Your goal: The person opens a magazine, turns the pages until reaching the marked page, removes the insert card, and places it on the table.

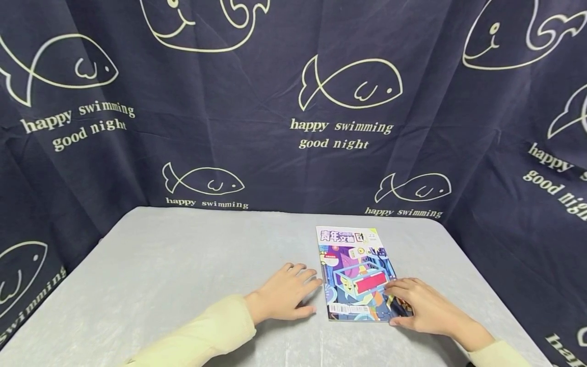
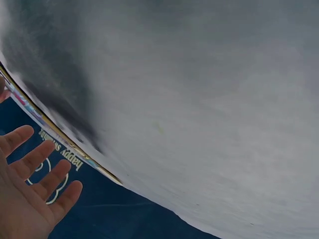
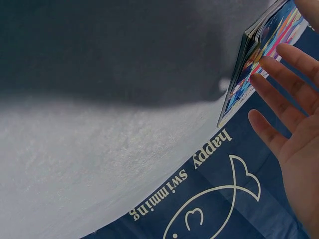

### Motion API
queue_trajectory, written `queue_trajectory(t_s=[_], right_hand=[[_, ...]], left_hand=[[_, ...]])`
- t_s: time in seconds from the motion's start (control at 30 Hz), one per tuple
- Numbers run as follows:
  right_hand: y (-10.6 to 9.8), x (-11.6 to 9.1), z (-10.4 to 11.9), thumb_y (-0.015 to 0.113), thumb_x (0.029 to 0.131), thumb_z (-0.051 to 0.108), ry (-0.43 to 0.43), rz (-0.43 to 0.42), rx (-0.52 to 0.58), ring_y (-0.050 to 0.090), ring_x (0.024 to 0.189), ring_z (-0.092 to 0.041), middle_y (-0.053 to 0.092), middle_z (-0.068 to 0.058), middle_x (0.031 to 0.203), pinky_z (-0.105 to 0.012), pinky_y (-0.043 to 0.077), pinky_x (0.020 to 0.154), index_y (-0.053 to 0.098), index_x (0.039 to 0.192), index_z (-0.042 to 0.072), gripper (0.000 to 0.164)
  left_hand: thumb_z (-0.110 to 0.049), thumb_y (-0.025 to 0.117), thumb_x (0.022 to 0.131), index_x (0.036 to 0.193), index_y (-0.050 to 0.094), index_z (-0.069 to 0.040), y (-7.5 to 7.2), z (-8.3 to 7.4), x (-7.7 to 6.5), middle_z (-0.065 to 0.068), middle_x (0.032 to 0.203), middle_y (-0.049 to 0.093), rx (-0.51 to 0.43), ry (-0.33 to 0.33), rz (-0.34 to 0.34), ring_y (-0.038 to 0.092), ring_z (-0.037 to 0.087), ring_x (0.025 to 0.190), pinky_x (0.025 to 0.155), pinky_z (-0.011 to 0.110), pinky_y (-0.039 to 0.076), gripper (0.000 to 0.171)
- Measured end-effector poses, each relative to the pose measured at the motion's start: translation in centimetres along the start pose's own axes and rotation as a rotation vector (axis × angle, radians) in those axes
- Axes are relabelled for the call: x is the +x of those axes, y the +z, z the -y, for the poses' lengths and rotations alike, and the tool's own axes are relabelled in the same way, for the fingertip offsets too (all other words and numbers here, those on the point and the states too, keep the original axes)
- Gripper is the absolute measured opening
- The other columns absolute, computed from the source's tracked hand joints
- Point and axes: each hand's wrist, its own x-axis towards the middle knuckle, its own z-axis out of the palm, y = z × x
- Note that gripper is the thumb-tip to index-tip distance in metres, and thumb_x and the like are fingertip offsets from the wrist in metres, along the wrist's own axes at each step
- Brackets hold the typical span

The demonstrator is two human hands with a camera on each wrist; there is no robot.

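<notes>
A magazine (image 1: 355, 275) with a colourful illustrated cover and purple Chinese characters lies face up on the table, right of centre. Beside its left edge is my left hand (image 1: 286, 293), palm down, fingers spread and relaxed, holding nothing. My right hand (image 1: 419, 306) is at the magazine's lower right edge, its fingertips over the cover and its thumb by the corner. In the right wrist view, the fingers of that hand (image 3: 294, 104) reach out nearly straight beside the slightly parted pages (image 3: 249, 42). The left wrist view catches the magazine's thin spine side (image 2: 65, 139) beyond the spread left fingers.
A pale grey cloth covers the table (image 1: 192, 260), whose far corners are rounded. Dark blue curtains (image 1: 257, 127) with white fish drawings and lettering hang behind it and on both sides. Cream sleeves (image 1: 215, 329) cover both forearms.
</notes>
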Motion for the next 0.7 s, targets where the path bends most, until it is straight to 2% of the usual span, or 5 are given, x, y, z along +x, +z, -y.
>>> queue_trajectory(t_s=[0.37, 0.7], right_hand=[[0.1, 0.0, -0.3, 0.078, 0.059, 0.048, -0.027, -0.024, 0.01, 0.06, 0.087, -0.016, 0.066, 0.004, 0.094, -0.032, 0.038, 0.084, 0.067, 0.089, 0.013, 0.047], [0.2, 0.0, -0.6, 0.075, 0.061, 0.053, -0.035, -0.029, 0.029, 0.06, 0.085, -0.016, 0.066, 0.005, 0.092, -0.032, 0.04, 0.082, 0.067, 0.087, 0.015, 0.047]], left_hand=[[-0.059, 0.042, 0.085, 0.127, 0.048, -0.022, 0.4, -1.1, 1.3, -0.002, 0.123, 0.054, 0.03, 0.034, 0.026, 0.05, 0.019, 0.11, 0.087, 0.035, 0.042, 0.056], [-0.061, 0.039, 0.085, 0.122, 0.052, -0.022, 0.4, -1.8, 2.0, -0.003, 0.118, 0.055, 0.054, 0.055, 0.021, 0.052, 0.016, 0.103, 0.082, 0.032, 0.041, 0.055]])
